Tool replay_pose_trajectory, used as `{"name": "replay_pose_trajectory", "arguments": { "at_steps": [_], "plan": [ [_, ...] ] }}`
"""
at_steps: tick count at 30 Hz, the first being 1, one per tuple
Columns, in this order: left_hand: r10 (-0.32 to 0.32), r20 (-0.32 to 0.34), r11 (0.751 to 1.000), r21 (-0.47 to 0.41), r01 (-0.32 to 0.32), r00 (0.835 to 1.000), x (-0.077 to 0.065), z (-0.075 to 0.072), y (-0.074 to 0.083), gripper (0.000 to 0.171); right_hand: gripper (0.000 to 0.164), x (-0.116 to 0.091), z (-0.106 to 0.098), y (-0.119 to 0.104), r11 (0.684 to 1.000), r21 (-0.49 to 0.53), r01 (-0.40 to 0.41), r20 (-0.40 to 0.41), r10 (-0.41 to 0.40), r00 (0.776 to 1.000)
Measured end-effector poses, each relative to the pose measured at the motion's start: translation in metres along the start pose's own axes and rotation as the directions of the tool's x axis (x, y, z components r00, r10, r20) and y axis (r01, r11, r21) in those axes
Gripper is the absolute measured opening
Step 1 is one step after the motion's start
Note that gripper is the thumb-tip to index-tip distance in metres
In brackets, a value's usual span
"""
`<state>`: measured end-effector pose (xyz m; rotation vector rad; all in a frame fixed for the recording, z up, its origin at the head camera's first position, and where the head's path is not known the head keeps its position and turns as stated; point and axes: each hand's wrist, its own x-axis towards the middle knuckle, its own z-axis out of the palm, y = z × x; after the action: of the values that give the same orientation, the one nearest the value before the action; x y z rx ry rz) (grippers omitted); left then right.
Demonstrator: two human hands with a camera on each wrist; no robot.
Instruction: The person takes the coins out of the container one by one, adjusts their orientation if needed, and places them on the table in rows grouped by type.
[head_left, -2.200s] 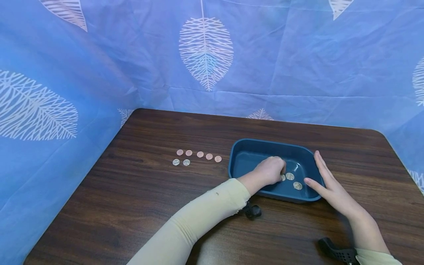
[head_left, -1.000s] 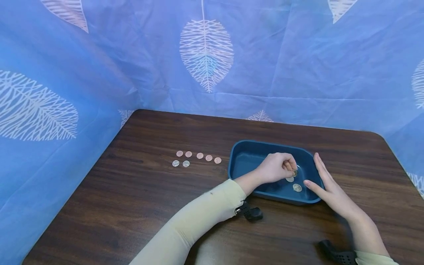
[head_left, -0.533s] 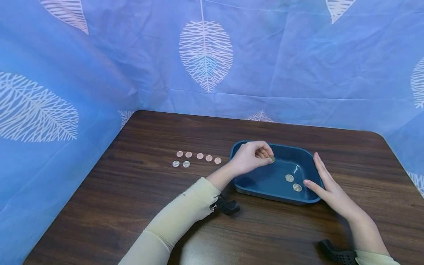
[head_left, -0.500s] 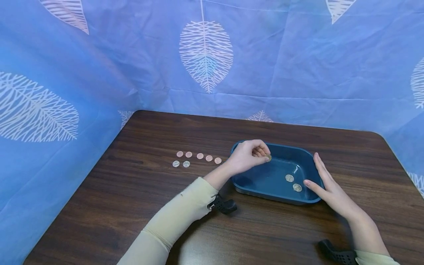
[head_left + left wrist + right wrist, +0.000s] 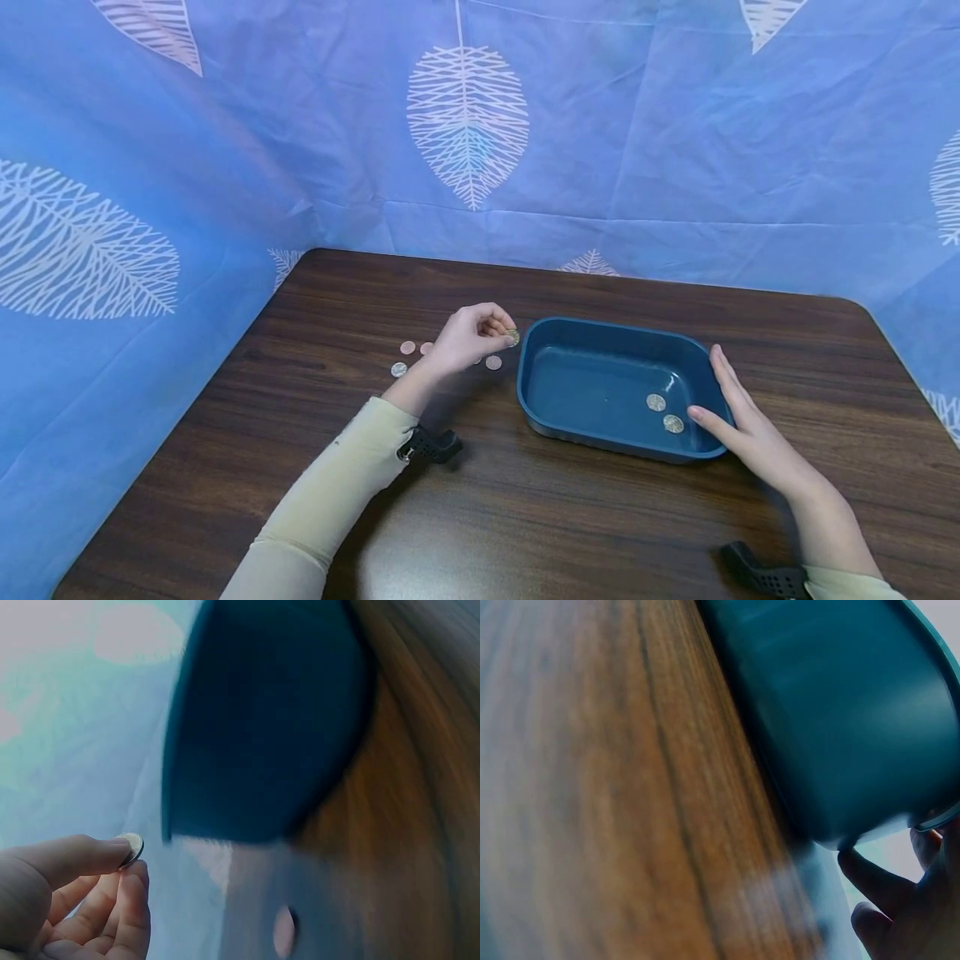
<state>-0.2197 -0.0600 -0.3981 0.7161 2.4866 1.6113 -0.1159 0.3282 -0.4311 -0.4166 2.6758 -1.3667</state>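
My left hand pinches a coin between thumb and fingers, just left of the blue tub. Under and beside that hand lie copper-coloured coins in a row, one copper coin showing right of it; the hand and wrist hide some of them. A silver coin lies below the row's left end. Two silver-coloured coins, one of them the upper coin, lie on the tub's floor. My right hand rests at the tub's right end, fingers straight along the outside and thumb over the rim.
The dark wooden table reaches back to a blue cloth with white leaf prints, which also hangs along the left side. Each wrist wears a black camera mount, such as the left mount.
My left hand picked a coin off the tub's floor, lifted it, and carried it leftward past the rim to above the table coins. My right hand stays at the tub's end.
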Motion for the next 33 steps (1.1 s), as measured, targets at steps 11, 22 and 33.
{"name": "replay_pose_trajectory", "arguments": {
  "at_steps": [11,22,33],
  "plan": [
    [-0.117,-0.050,0.991,0.059,0.120,0.992,-0.026,-0.028,-0.027,0.009,0.082,0.000,-0.001,0.002,1.000,0.006,0.016,0.000,-0.016,1.000],
    [-0.176,-0.023,0.969,0.171,0.178,0.984,-0.040,-0.044,-0.037,0.003,0.082,0.001,0.000,0.001,1.000,0.010,0.007,0.003,-0.007,1.000],
    [-0.219,0.020,0.936,0.288,0.205,0.975,-0.042,-0.047,-0.047,0.004,0.082,0.000,0.000,-0.001,1.000,0.007,-0.010,0.000,0.010,1.000]
  ]
}}
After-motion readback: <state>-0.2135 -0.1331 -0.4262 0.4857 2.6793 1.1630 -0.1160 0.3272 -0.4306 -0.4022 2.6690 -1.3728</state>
